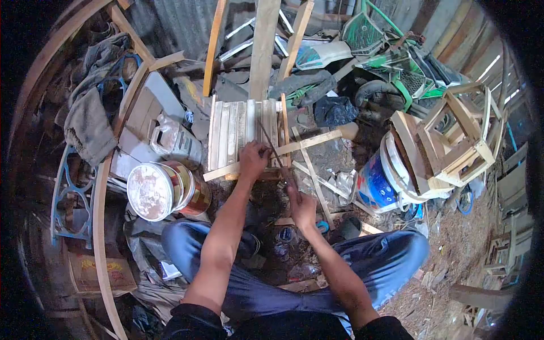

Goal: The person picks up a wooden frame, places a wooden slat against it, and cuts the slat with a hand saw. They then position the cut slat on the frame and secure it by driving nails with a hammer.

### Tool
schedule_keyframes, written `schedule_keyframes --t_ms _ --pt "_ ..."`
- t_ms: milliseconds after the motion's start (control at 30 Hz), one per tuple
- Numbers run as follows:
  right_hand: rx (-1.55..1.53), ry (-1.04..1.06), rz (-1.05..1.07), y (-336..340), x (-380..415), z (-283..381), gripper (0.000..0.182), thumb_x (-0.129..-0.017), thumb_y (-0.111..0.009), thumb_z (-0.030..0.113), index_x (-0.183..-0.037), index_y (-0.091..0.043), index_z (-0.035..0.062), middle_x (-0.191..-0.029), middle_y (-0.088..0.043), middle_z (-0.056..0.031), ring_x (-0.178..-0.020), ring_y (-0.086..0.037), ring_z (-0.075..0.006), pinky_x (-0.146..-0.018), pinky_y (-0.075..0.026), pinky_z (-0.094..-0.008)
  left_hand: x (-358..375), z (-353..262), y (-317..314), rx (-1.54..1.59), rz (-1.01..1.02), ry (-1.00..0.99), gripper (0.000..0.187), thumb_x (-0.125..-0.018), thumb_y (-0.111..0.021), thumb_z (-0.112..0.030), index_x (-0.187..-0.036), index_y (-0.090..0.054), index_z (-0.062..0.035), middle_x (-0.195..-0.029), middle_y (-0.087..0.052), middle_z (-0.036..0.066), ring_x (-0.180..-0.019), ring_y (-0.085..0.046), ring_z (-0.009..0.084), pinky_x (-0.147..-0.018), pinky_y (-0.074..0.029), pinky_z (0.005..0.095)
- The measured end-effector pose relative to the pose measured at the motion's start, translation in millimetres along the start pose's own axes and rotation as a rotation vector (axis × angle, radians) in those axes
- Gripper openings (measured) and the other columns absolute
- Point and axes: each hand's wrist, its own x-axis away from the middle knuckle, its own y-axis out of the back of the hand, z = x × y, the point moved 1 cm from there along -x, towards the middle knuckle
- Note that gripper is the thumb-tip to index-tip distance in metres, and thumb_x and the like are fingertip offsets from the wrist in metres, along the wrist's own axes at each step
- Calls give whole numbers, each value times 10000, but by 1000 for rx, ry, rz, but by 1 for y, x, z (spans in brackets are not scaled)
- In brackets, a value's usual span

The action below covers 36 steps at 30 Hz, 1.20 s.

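My left hand [253,160] is closed on a light wooden strip [311,141], which lies slantwise across a small slatted wooden bench [229,130]. My right hand [302,210] is wrapped round the handle of a long, narrow, dark-bladed tool [272,144], perhaps a hand saw; its teeth are too small to make out. The blade points away from me and crosses the strip just right of my left fingers. Whether it has cut into the wood cannot be told.
Lidded paint buckets [149,191] and a white jerrycan [177,141] stand at left. On the right, a blue bucket [375,184] stands beside a wooden frame [453,136]. Thin sticks [313,175] lie near my right hand. Green-and-black plastic parts [396,71] are heaped behind.
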Motion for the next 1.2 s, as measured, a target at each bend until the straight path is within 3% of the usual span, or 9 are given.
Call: schedule_keyframes --t_ms 167,433,500,700,833,900,1100,1167,1200 --pt "-1 -133 55 -6 27 -12 522 -945 -503 424 -770 -615 -55 -541 -485 -185 -518 -463 -180 -529 -393 -409 0 11 -16 -50 -238 -129 153 -742 -699 -224 -791 -668 -83 -852 -617 119 -902 -580 331 -789 -406 457" --pt "46 -173 142 5 0 15 549 -941 -505 435 -742 -606 -67 -516 -465 -184 -523 -488 -164 -537 -418 -419 -1 12 -14 -11 -151 -117 131 -752 -677 -228 -784 -665 -101 -862 -612 103 -892 -570 310 -785 -391 451" --pt "25 -22 90 20 26 1 514 -928 -535 412 -797 -621 -78 -607 -532 -284 -519 -608 -352 -508 -430 -432 0 14 -15 33 -125 -54 130 -758 -671 -229 -782 -665 -102 -857 -610 100 -882 -568 309 -781 -388 448" --pt "55 -49 73 -10 -19 14 601 -942 -510 418 -634 -507 -98 -508 -385 -240 -468 -293 -267 -470 -356 -444 1 8 -10 23 -93 -56 125 -767 -666 -215 -821 -676 -103 -851 -606 99 -871 -560 311 -780 -385 463" --pt "183 -137 141 11 3 22 507 -938 -529 392 -756 -618 -73 -604 -523 -264 -483 -472 -216 -530 -415 -432 3 20 -21 -11 -129 -86 181 -779 -667 -242 -876 -676 -90 -905 -617 124 -916 -561 344 -832 -394 476" --pt "-76 80 74 23 33 5 429 -942 -534 340 -1071 -640 -55 -652 -568 -258 -583 -575 -154 -589 -475 -385 2 20 -23 -50 -190 -89 197 -780 -669 -250 -887 -673 -84 -922 -620 135 -932 -561 358 -844 -399 480" --pt "138 -204 218 -1 -20 21 508 -951 -499 358 -796 -626 -108 -637 -529 -314 -636 -664 -216 -544 -450 -427 3 28 -28 10 -179 -117 195 -770 -681 -239 -877 -678 -77 -931 -619 149 -975 -546 377 -873 -417 490" --pt "168 -24 142 -8 -23 10 447 -967 -482 331 -868 -640 -74 -569 -554 -131 -570 -457 -127 -533 -402 -417 -1 16 -15 51 -22 -13 163 -762 -679 -224 -827 -686 -75 -900 -610 149 -968 -543 377 -865 -420 480" --pt "253 -102 151 7 -9 26 418 -963 -490 310 -864 -658 -60 -583 -574 -178 -542 -481 -159 -532 -405 -416 -1 16 -18 51 -21 -15 163 -762 -679 -224 -827 -686 -75 -900 -610 149 -968 -543 377 -865 -420 480"
